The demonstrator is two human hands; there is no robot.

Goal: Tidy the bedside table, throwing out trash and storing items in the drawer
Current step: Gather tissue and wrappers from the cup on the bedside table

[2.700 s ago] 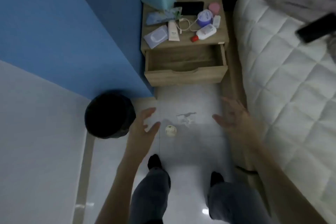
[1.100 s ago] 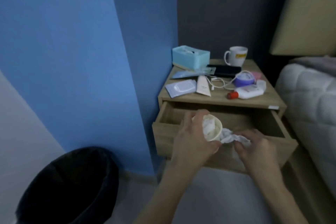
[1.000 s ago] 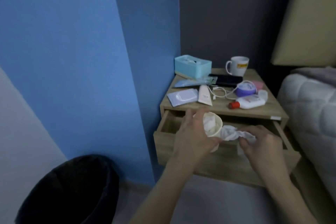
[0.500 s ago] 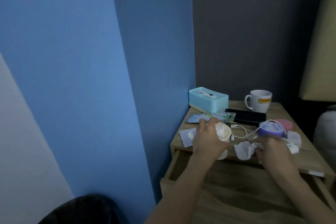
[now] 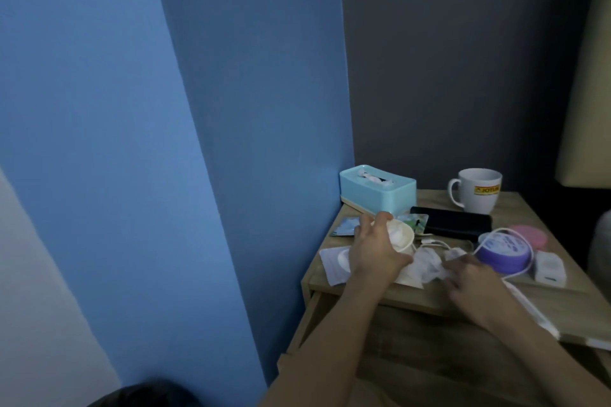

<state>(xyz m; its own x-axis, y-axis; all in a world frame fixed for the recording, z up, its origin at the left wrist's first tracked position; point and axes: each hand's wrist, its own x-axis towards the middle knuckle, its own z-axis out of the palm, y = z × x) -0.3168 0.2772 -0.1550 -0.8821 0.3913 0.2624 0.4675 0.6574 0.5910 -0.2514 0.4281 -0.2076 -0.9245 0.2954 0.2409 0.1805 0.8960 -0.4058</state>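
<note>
My left hand [image 5: 372,251] grips a small cream paper cup [image 5: 401,236] with crumpled tissue inside, held above the front left of the wooden bedside table [image 5: 562,297]. My right hand [image 5: 472,277] pinches a crumpled white tissue [image 5: 426,263] just right of the cup. The open drawer [image 5: 413,357] lies below my forearms, mostly hidden by them. The rim of the black trash bin [image 5: 145,395] shows at the bottom left.
On the table stand a teal tissue box [image 5: 377,188], a white mug [image 5: 477,190], a black phone [image 5: 456,223], a purple round tin [image 5: 504,249] wrapped by a white cable, a pink disc [image 5: 529,235] and a white charger [image 5: 549,268]. A blue wall lies left.
I picked the cup and tissue off the floor and lifted them from in front of the drawer to above the tabletop. The view rose and moved closer.
</note>
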